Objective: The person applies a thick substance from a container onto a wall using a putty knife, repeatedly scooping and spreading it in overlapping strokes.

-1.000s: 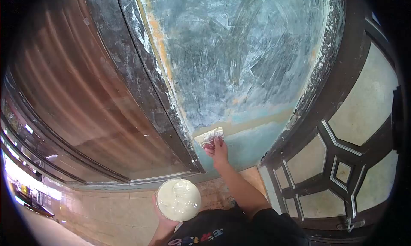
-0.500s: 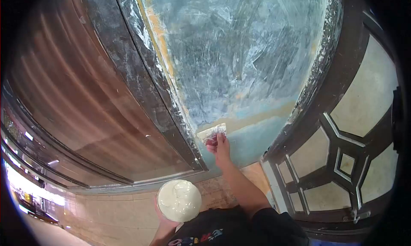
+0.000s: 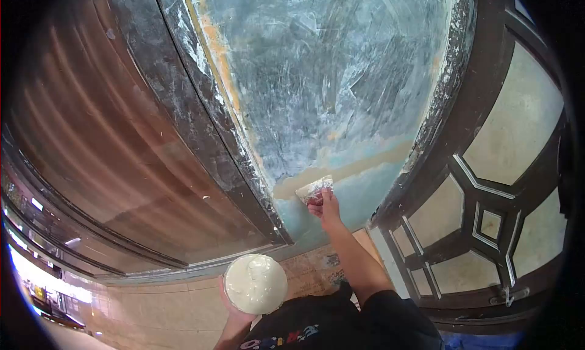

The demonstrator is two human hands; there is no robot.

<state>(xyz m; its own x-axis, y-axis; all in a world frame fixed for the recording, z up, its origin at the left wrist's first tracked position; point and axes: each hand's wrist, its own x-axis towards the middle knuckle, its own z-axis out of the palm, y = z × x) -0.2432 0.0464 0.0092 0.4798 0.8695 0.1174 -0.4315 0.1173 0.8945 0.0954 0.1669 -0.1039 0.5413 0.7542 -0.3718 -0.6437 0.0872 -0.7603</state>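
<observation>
My right hand (image 3: 326,210) is closed around the handle of a wide putty knife (image 3: 315,189). Its blade lies against the lower part of the patchy blue-grey wall (image 3: 341,88), over a beige band of filler (image 3: 365,165). Low in the view, my left hand (image 3: 236,310) holds a round tub of creamy white putty (image 3: 256,284) from its left side and below. The tub stays in front of my dark shirt.
A dark-framed window with reddish-brown curtain (image 3: 116,124) stands on the left. On the right is a dark door (image 3: 457,228) with pale panels and a handle (image 3: 507,297). Tiled floor (image 3: 164,307) stretches below, with a bright opening at far left.
My right hand and the putty knife have moved a little to the right along the beige band. My left hand and the tub are nearly where they were. The view has shifted slightly.
</observation>
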